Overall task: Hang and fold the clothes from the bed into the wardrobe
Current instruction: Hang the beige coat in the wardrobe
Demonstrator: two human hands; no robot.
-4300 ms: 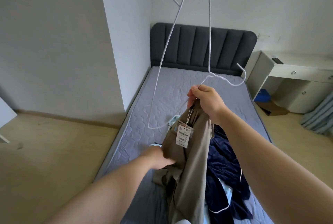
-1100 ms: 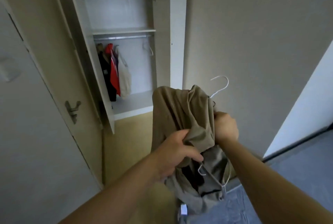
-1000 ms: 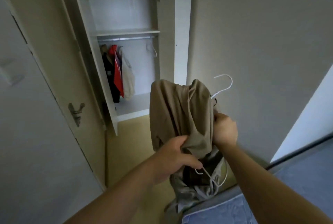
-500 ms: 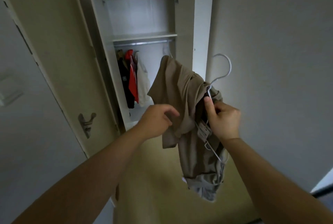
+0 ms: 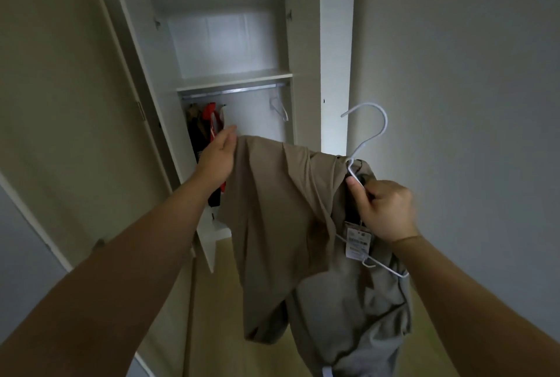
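A beige garment [image 5: 281,225] with a paper tag [image 5: 357,243] hangs crumpled over a white wire hanger [image 5: 374,131]. My right hand [image 5: 385,210] grips the hanger at its neck, hook pointing up. My left hand [image 5: 216,158] holds the garment's upper left edge and stretches it out sideways. Straight ahead stands the white wardrobe [image 5: 230,73] with both doors open, a shelf above and a metal rail [image 5: 233,91] below it. The lower part of the garment hangs out of view.
On the rail's left hang dark, red and light clothes [image 5: 206,122]; an empty white hanger [image 5: 280,108] hangs at its right end. A room door with a handle [image 5: 98,244] is at the left. A plain wall is at the right, wooden floor [image 5: 224,301] below.
I turned from the bed and came closer to the wardrobe. My left hand has moved up and left, spreading the garment out; the hanger and garment are raised higher.
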